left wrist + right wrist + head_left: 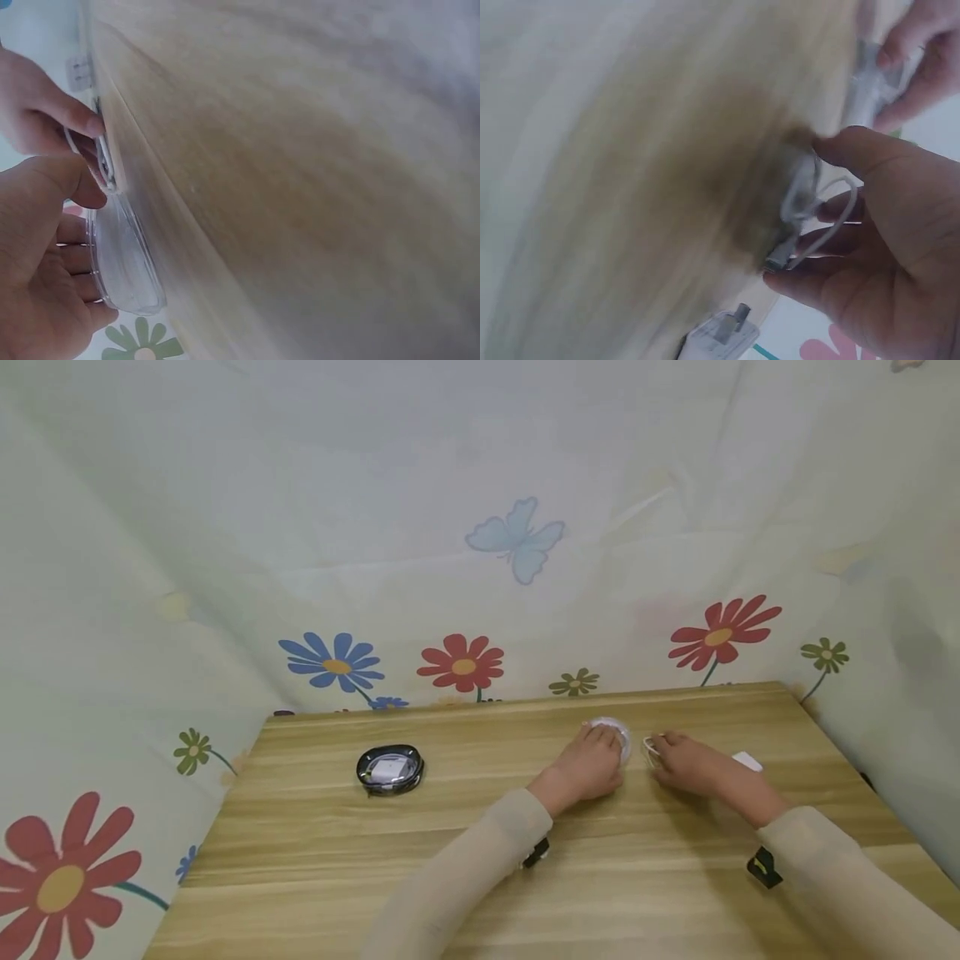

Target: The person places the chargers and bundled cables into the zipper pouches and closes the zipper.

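Note:
In the head view my left hand grips a round, clear plastic case on the wooden table. The left wrist view shows the clear case between the thumb and the fingers, which curl behind its wall. Just to the right, my right hand holds a coiled white USB cable. Its loop and a metal-ended plug lie against the fingers in the right wrist view. A white charger plug with metal prongs lies beside the right hand, partly hidden by it in the head view.
On the left of the table sits a coiled black cable around a clear round case with a white block in it. A flower-printed cloth wall stands behind the table's far edge.

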`<state>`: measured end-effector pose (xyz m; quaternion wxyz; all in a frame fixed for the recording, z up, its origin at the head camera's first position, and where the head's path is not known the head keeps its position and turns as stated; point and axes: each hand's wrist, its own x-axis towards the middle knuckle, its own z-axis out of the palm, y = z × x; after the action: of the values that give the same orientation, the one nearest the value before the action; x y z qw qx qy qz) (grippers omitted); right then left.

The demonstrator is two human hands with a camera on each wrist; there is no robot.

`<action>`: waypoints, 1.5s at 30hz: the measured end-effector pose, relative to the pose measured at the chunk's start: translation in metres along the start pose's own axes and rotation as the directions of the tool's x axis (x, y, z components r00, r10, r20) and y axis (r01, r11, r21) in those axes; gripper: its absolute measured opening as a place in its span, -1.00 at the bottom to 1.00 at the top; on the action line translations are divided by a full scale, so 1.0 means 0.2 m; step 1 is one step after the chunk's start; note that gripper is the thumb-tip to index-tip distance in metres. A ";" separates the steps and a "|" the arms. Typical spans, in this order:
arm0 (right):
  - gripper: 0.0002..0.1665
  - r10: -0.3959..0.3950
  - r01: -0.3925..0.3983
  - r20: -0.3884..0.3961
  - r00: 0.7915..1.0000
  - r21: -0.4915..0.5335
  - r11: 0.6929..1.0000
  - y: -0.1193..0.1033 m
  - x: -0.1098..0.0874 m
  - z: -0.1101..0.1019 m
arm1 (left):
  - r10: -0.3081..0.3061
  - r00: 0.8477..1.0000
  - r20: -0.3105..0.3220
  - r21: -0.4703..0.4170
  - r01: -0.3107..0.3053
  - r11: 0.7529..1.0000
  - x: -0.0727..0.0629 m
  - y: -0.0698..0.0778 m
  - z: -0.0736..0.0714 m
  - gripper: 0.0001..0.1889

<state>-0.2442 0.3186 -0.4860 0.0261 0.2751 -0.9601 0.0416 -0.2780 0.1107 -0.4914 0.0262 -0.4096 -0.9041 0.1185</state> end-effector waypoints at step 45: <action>-0.03 0.088 -0.085 -0.002 0.996 0.205 0.975 0.01 -0.08 -0.08 | -0.169 0.970 -0.177 -0.685 0.002 0.728 -0.13 -0.12 -0.03 -0.48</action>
<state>-0.2308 0.3308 -0.4714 0.0012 0.2341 -0.9617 0.1429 -0.2788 0.0774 -0.4781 -0.0169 -0.3591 -0.8935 -0.2692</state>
